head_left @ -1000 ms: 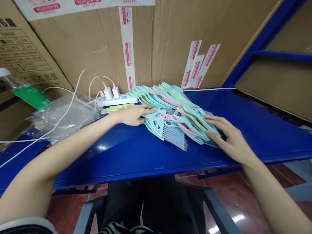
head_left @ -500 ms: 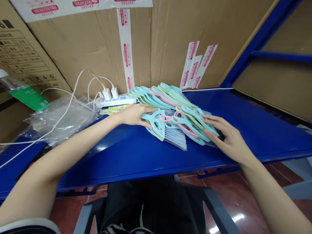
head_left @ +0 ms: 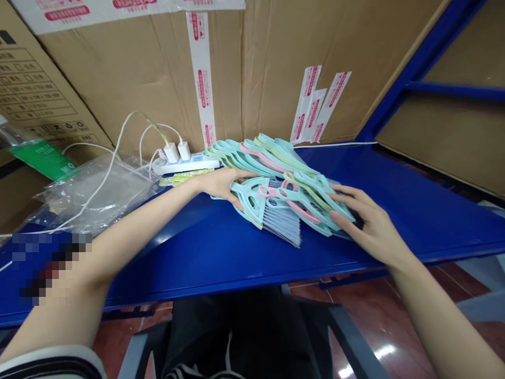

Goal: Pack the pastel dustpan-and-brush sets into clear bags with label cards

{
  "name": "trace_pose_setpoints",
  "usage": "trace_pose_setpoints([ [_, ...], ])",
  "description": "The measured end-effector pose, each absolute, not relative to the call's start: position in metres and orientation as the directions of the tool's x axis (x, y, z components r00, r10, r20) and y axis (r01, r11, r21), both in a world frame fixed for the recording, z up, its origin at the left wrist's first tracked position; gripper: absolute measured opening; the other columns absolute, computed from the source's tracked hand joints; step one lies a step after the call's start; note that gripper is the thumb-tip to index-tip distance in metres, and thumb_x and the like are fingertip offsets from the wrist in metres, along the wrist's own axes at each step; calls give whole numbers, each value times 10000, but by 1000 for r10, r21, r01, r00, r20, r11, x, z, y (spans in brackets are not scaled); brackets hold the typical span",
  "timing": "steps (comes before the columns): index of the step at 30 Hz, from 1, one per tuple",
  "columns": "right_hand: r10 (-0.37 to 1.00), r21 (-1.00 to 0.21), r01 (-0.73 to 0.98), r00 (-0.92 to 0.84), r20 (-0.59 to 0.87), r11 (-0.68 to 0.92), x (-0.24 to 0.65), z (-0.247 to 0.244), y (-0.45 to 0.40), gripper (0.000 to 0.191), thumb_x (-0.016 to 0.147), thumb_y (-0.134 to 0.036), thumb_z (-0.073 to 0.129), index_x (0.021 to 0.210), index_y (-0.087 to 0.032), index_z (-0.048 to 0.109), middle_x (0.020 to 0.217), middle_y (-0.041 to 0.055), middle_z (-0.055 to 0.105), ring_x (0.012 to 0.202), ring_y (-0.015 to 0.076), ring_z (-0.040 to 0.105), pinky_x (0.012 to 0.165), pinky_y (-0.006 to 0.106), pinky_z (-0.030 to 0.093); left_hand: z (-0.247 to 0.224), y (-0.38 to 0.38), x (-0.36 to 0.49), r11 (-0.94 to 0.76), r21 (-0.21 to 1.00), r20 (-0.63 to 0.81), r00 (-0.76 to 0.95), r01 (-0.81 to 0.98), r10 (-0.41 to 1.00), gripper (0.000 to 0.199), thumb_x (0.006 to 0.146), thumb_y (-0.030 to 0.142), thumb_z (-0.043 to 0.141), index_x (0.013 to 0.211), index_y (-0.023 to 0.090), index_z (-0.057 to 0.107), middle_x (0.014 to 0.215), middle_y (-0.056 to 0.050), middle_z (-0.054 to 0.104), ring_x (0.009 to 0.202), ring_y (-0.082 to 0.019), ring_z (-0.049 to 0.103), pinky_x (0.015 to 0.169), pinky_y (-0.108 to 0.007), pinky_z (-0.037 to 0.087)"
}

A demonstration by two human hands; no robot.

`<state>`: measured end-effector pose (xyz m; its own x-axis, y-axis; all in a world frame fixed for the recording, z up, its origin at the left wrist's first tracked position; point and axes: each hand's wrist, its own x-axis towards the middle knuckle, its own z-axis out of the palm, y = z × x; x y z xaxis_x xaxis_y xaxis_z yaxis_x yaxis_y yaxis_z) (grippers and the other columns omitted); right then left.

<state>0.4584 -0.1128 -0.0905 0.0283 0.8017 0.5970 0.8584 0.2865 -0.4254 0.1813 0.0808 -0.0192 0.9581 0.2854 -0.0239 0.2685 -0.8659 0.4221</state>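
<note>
On the blue table (head_left: pixel 189 252) lies a pile of small hand brushes in mint, pink and yellow-green. My left hand (head_left: pixel 221 184) curls around the left end of the pile, with thumb and fingers on either side of a mint brush (head_left: pixel 256 197) that has grey bristles. At the other end, my right hand (head_left: pixel 363 218) is closed around the stacked brushes (head_left: pixel 311 197), fingers on top and thumb along the near side. The bristles under that hand are mostly hidden. Just behind lies an overlapped row of dustpans (head_left: pixel 264 155) in the same colours.
A white power strip (head_left: pixel 189 164) with two plugged chargers sits at the back left. Clear plastic bags (head_left: pixel 106 189), a white cable and a green-labelled bottle (head_left: pixel 43 158) lie farther left. Large cardboard (head_left: pixel 158 68) stands along the back, and a blue frame post (head_left: pixel 426 68) rises at right.
My left hand has shifted slightly to the right along the brushes at the left end, and those brushes have turned a little. My right hand stays nearly still.
</note>
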Motion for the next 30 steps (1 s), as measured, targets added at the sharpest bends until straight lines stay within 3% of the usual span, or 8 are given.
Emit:
trace_pose_setpoints([
  [6,802,-418,863,24,597,286,458,-90,-113,387,928,-551,508,1103,-264,699,1265,122,668,1153,355,640,931,536,539,-22,85,179,-912,327,-1,965,248,262,741,711,488,768,1372,237,545,1215,-68,703,1088,-242,642,938,-351,457],
  [13,804,-427,856,23,594,291,460,-90,-113,381,924,-545,523,1076,-246,702,1250,139,673,1155,352,639,936,529,536,-23,95,181,-905,332,-113,964,264,239,664,703,571,727,1234,183,636,1159,-79,712,1026,-252,651,918,-347,470],
  [18,802,-438,851,35,596,288,459,-90,-113,410,913,-578,523,1078,-251,709,1247,125,678,1148,341,645,936,519,537,-12,87,181,-849,377,-236,925,370,299,833,698,554,699,1403,165,484,1372,-99,605,1207,-273,572,1030,-356,422],
  [23,793,-438,847,33,608,300,458,-90,-112,415,916,-581,516,1068,-248,711,1249,126,679,1139,333,654,918,497,552,-4,78,181,-807,302,-305,853,508,423,1033,662,500,698,1523,119,272,1537,-141,428,1320,-286,486,1091,-321,364],
  [30,793,-438,848,34,608,299,458,-90,-113,401,919,-569,519,1063,-246,709,1248,126,679,1144,335,651,924,512,547,-2,79,175,-794,271,-315,830,544,461,913,690,540,678,1446,117,391,1455,-156,523,1260,-278,543,1033,-316,409],
])
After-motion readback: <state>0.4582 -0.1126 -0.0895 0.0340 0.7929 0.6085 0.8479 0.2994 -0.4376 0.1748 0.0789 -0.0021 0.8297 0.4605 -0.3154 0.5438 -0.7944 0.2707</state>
